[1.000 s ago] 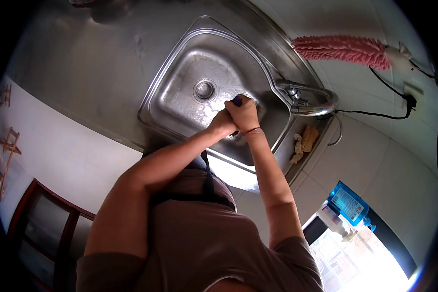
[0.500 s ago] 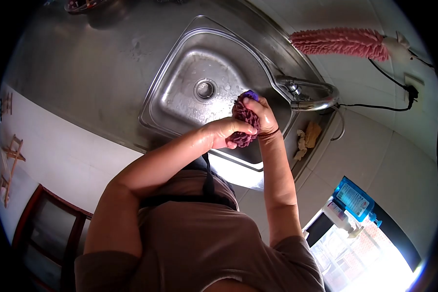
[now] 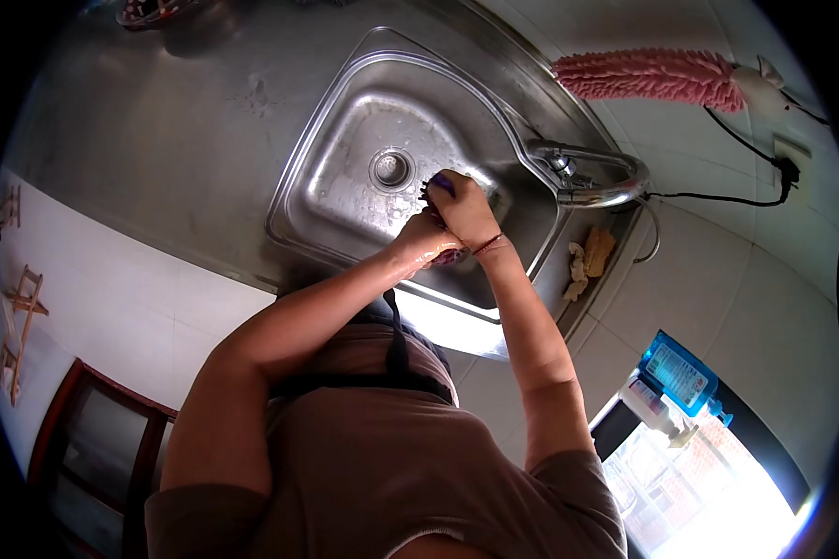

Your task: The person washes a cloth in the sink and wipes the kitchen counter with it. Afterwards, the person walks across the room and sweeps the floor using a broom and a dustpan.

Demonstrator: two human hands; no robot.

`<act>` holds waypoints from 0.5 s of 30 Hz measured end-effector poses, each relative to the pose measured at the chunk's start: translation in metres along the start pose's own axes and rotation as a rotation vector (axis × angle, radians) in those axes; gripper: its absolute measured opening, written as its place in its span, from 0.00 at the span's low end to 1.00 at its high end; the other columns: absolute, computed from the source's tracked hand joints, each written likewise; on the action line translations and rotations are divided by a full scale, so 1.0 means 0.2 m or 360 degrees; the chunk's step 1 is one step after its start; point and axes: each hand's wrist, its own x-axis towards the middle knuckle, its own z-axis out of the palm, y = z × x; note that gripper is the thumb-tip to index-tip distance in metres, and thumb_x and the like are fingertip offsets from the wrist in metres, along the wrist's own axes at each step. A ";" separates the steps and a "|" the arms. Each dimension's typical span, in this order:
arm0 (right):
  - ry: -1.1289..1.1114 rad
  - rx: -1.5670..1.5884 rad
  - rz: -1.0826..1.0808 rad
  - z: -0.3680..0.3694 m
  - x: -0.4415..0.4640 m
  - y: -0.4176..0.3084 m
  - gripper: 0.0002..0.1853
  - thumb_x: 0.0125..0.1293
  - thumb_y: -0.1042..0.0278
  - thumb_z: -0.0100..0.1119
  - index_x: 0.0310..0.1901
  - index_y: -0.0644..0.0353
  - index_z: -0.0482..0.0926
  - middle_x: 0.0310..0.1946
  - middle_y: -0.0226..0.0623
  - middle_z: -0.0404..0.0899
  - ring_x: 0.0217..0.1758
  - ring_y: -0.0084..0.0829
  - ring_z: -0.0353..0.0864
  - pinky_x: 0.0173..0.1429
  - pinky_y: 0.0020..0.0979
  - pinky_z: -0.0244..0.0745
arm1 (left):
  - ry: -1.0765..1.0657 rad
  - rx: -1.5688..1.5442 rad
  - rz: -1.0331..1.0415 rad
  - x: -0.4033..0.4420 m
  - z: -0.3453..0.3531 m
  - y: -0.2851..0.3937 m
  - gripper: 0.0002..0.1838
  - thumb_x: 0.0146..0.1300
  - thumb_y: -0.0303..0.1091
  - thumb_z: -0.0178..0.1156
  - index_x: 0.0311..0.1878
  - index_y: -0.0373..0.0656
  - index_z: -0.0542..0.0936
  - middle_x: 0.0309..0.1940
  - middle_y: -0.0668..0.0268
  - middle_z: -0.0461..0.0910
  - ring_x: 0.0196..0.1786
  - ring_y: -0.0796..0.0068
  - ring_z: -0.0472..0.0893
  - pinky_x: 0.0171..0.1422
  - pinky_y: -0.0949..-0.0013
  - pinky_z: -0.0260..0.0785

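Observation:
Over the metal sink, both my hands are closed around a dark purple chenille cloth with a brighter violet part at its far end. My left hand wraps its near part and looks wet. My right hand grips the far part, its wrist crossing close beside the left fingers. Most of the cloth is hidden by my hands; only bits show at both ends. The drain lies just beyond and left of them.
A curved faucet stands right of the sink. A pink chenille duster-like thing hangs on the wall near a plugged-in cord. A yellowish sponge lies on the right ledge. Blue and white bottles stand by the window.
Both hands have moved slightly left with the cloth. My right hand has turned over, its back now showing, so the cloth is twisted between the hands and more covered.

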 end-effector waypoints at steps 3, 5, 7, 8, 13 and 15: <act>0.0083 -0.0212 -0.0074 0.04 0.02 0.00 0.11 0.57 0.65 0.51 0.34 0.65 0.75 0.28 0.57 0.76 0.34 0.55 0.76 0.39 0.44 0.71 | 0.0150 0.0164 0.0175 0.01 0.01 0.00 0.15 0.42 0.36 0.65 0.28 0.34 0.76 0.19 0.65 0.77 0.24 0.79 0.75 0.26 0.73 0.66; 0.0104 -0.0287 -0.0040 0.08 0.03 0.02 0.11 0.57 0.65 0.50 0.34 0.64 0.75 0.28 0.56 0.76 0.34 0.55 0.76 0.40 0.45 0.71 | 0.0179 0.0507 0.0119 0.05 -0.02 -0.01 0.17 0.44 0.39 0.64 0.31 0.35 0.76 0.23 0.58 0.79 0.27 0.69 0.79 0.29 0.68 0.69; 0.0124 -0.0362 -0.0005 0.12 0.04 0.03 0.11 0.57 0.64 0.50 0.35 0.64 0.75 0.28 0.56 0.76 0.34 0.55 0.76 0.40 0.46 0.71 | 0.0222 0.0677 0.0210 0.12 -0.06 -0.08 0.17 0.45 0.41 0.63 0.33 0.36 0.76 0.25 0.55 0.79 0.29 0.64 0.79 0.31 0.65 0.70; 0.0109 -0.0442 0.0033 0.14 0.04 0.03 0.11 0.58 0.63 0.50 0.35 0.63 0.75 0.28 0.55 0.77 0.34 0.54 0.77 0.40 0.46 0.72 | 0.0266 0.0848 0.0301 0.16 -0.07 -0.13 0.18 0.47 0.42 0.61 0.35 0.37 0.76 0.27 0.52 0.79 0.32 0.58 0.80 0.34 0.62 0.71; 0.0073 -0.0626 0.0161 0.22 0.06 0.02 0.11 0.58 0.63 0.49 0.35 0.62 0.74 0.28 0.54 0.77 0.33 0.53 0.77 0.38 0.47 0.72 | 0.0384 0.0923 0.0568 0.32 -0.15 -0.35 0.21 0.50 0.46 0.59 0.42 0.41 0.74 0.31 0.52 0.79 0.37 0.52 0.79 0.40 0.59 0.72; 0.0047 -0.0650 0.0203 0.24 0.07 0.02 0.12 0.58 0.62 0.49 0.36 0.62 0.75 0.29 0.53 0.78 0.34 0.52 0.78 0.40 0.47 0.72 | 0.0411 0.1061 0.0655 0.33 -0.17 -0.37 0.23 0.51 0.47 0.59 0.45 0.41 0.73 0.33 0.54 0.79 0.39 0.53 0.79 0.42 0.60 0.72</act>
